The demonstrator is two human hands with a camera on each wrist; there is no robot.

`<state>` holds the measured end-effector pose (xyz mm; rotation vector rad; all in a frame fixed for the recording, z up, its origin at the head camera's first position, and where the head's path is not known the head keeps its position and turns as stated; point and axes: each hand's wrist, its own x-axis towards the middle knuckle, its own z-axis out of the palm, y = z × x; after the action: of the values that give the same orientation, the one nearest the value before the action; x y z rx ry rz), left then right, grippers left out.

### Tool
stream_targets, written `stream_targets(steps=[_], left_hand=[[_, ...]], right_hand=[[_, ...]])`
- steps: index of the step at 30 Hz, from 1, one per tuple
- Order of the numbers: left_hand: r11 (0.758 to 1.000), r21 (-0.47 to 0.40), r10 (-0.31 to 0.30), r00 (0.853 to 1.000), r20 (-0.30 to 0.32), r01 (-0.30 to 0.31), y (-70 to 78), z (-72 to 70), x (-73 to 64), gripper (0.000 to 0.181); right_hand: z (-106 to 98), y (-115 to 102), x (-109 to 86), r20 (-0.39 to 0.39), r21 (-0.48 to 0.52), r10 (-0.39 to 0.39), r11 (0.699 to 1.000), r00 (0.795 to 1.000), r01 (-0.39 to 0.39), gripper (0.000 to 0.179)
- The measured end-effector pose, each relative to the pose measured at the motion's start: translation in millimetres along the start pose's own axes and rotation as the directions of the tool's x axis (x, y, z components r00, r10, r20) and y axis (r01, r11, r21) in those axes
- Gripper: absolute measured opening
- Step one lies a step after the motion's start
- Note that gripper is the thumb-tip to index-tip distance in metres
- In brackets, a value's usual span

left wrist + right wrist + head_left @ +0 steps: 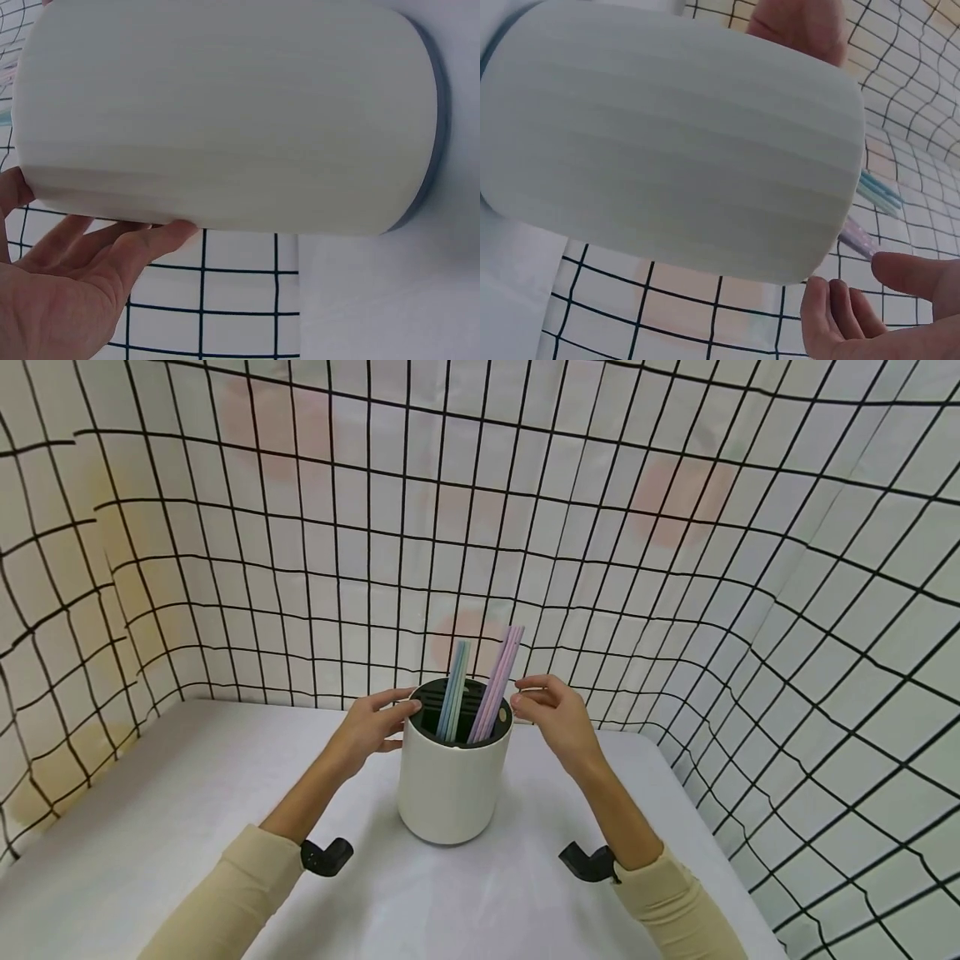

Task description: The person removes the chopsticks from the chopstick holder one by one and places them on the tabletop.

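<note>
A white cylindrical holder (452, 793) with a black slotted top (431, 693) stands upright on the table, much like a knife block. Several thin blue-green sticks (454, 693) and several pink-purple sticks (497, 685) lean to the right in it; their exact kind is unclear. My left hand (369, 731) rests at the holder's left side, thumb at the rim and other fingers extended along the wall. On the opposite side, my right hand (558, 718) is beside the rim with loosely bent fingers and nothing between them. Close up, both wrist views show the holder's smooth wall (225, 112).
A white cloth-like surface (187, 827) covers the table. Black wire grid panels (300, 568) rise behind and at both sides, in front of pale sheets with faded colored patches. A black wrist device (326, 857) sits on each forearm at the beige sleeve.
</note>
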<state>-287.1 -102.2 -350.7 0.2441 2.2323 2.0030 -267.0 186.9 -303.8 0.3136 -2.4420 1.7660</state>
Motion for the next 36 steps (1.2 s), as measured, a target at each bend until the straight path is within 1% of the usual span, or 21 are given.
stream_targets(steps=[6, 11, 14, 18, 20, 23, 27, 33, 36], left_hand=[[1.0, 0.008, 0.007, 1.0, 0.002, -0.007, -1.4, 0.1, 1.2, 0.06], [1.0, -0.003, 0.004, 1.0, 0.007, -0.004, -2.3, 0.1, 0.2, 0.061], [1.0, -0.005, -0.001, 1.0, 0.002, 0.001, -2.4, 0.1, -0.9, 0.06], [1.0, -0.007, -0.001, 1.0, 0.0, 0.001, -2.2, -0.1, -1.3, 0.06], [1.0, -0.007, 0.004, 1.0, 0.002, -0.004, -2.3, -0.3, -1.0, 0.061], [1.0, -0.005, 0.009, 1.0, 0.004, -0.009, -2.5, -0.6, -0.7, 0.061], [1.0, -0.005, 0.006, 1.0, 0.003, -0.006, -2.8, -1.0, -1.2, 0.061], [1.0, -0.013, 0.008, 1.0, 0.005, -0.008, -2.5, -0.5, -2.1, 0.061], [1.0, -0.015, 0.009, 1.0, 0.004, -0.009, -2.7, -0.3, -1.4, 0.06]], right_hand=[[5.5, -3.1, 1.5, 0.01, 0.089, -0.055, 0.995, 0.998, 0.053, 0.033], [12.0, -1.9, 3.0, -0.018, 0.133, -0.083, 0.987, 0.996, 0.085, 0.029], [15.7, -0.7, 3.5, -0.028, 0.1, -0.079, 0.992, 0.997, 0.081, 0.028], [19.2, 1.3, 3.0, -0.03, 0.005, -0.055, 0.998, 0.998, 0.055, 0.027], [20.1, 2.3, 2.3, -0.034, -0.027, -0.051, 0.998, 0.998, 0.05, 0.026], [21.0, 3.4, 2.0, -0.041, -0.045, -0.055, 0.998, 0.998, 0.053, 0.025], [22.2, 3.7, 3.2, -0.056, -0.028, -0.067, 0.997, 0.996, 0.066, 0.024], [22.6, -0.1, 9.5, -0.119, 0.039, -0.133, 0.99, 0.984, 0.138, 0.02], [20.4, -7.2, 11.6, -0.14, 0.074, -0.157, 0.983, 0.978, 0.169, 0.02]])
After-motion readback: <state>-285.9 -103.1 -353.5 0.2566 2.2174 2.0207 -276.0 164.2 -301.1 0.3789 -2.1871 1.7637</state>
